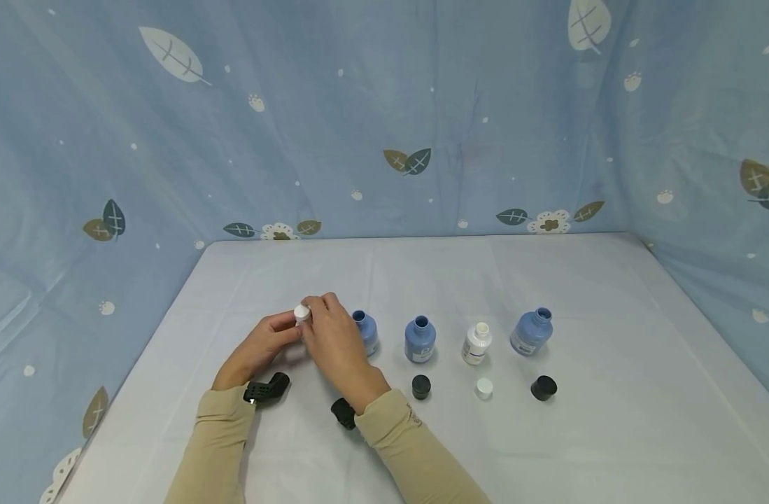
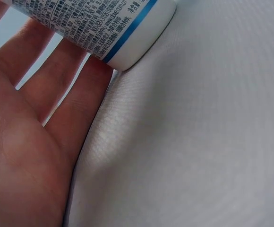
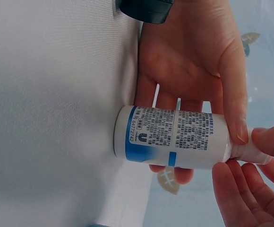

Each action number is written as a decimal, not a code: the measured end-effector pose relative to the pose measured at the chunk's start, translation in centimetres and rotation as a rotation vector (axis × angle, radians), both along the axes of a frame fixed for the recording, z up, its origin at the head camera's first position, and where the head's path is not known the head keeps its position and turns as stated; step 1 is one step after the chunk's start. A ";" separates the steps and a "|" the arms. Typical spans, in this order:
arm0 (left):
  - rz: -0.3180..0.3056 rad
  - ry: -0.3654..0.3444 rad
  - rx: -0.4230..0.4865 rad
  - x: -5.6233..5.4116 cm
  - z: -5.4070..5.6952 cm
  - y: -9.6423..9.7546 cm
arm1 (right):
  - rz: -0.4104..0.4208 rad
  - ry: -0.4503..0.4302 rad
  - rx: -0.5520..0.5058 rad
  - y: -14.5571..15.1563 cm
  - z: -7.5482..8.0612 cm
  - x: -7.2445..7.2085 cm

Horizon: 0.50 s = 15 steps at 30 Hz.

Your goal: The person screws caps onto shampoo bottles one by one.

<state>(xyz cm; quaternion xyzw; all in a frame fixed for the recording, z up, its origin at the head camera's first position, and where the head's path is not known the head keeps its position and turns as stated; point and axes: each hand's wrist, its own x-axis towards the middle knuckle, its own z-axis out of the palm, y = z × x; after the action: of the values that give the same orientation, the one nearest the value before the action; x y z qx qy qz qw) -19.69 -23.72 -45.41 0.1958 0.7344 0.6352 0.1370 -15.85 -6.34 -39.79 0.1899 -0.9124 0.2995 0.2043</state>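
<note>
My left hand [image 1: 261, 348] holds a small white bottle [image 3: 170, 137] upright, its fingers and thumb curled around the body and neck. Dense print and a blue band mark the label; the base is at the white tabletop. In the left wrist view, that hand [image 2: 38, 109] lies along the near side of the bottle [image 2: 123, 28]. My right hand [image 1: 336, 343] pinches the white cap [image 1: 302, 313] at the bottle's top between thumb and fingers. From the head view, most of the bottle's body is hidden behind the hands.
A blue bottle [image 1: 368, 336] without a cap stands partly hidden behind my right hand. Farther right are an uncapped blue bottle [image 1: 420, 343], a white one [image 1: 476, 344] and another blue one [image 1: 531, 334]. Before them lie a black cap [image 1: 421, 386], a white cap [image 1: 483, 388] and another black cap [image 1: 544, 388].
</note>
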 end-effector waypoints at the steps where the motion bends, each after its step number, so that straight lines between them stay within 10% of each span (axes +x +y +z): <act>1: 0.001 0.002 -0.002 0.0 0.0 0.0 | -0.001 -0.007 0.003 0.0 0.0 0.0; 15: 0.031 0.003 -0.054 0.1 0.2 0.0 | 0.094 0.050 0.077 0.3 0.5 0.1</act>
<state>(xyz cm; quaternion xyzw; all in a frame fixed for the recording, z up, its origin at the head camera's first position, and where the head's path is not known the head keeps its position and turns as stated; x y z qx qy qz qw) -19.62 -23.75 -45.24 0.1815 0.7546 0.6168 0.1310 -15.73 -6.02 -39.33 0.2477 -0.9080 0.2683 0.2055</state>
